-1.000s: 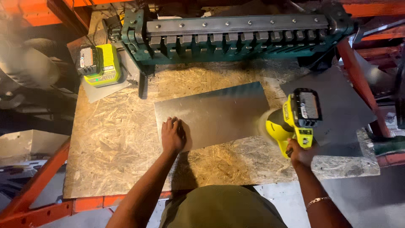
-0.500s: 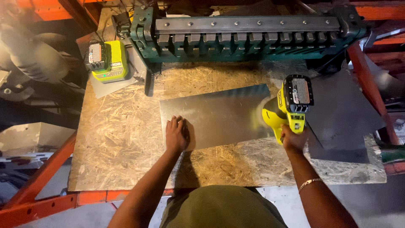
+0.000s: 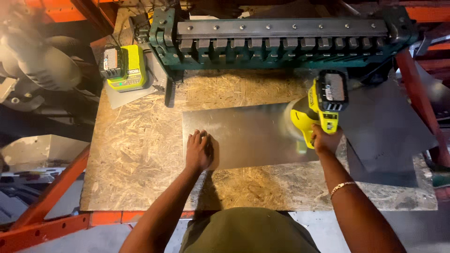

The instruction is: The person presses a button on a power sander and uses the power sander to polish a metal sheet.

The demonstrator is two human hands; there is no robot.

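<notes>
On the strand-board bench top (image 3: 140, 154), framed by orange steel rails (image 3: 51, 187) over a grey floor, you have a rectangular galvanized metal sheet (image 3: 253, 136) lying flat, with its long axis going left to right, parallel to the green finger brake (image 3: 281, 40) behind it. Your left hand (image 3: 198, 151) presses flat on the sheet's left edge, fingers extended. Your right hand (image 3: 325, 139) is closed around the handle of a yellow cordless power tool (image 3: 321, 105), its battery toward you and its head pointing down-left onto the sheet. The working end is blurred and hard to identify. A yellow-green battery charger (image 3: 124, 67) stands at far left.
</notes>
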